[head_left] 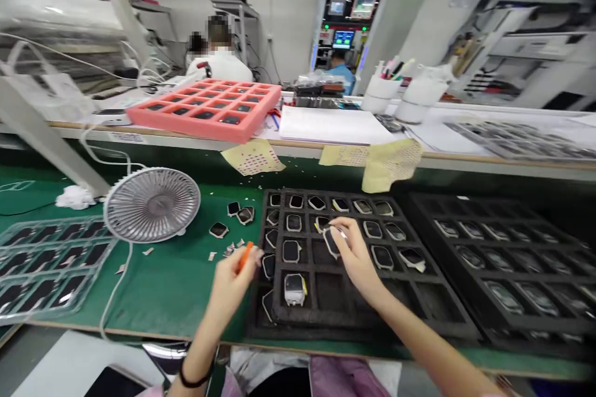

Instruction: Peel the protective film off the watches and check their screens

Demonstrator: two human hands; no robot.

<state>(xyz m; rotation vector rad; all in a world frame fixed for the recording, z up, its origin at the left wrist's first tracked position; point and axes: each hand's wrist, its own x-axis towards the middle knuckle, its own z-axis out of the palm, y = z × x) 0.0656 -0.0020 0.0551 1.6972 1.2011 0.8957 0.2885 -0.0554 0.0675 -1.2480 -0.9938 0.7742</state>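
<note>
Right now, handwork over a black foam tray (354, 317): right hand (357, 258) pinching a square watch (331, 242) between thumb and fingertips, tilted, just above the tray's middle cells. Left hand (234, 288) curled closed around an orange stick (245, 257), just beside the tray's left edge. Other watches (295, 289) in the surrounding cells. Judging by that pinch, a steady lift clear of the neighbouring cells called for.

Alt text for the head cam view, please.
A person's right hand holds a smartwatch body over a black foam tray of similar watch bodies, while the left hand grips an orange tool. A grey desk fan stands to the left on a green bench mat.
</note>
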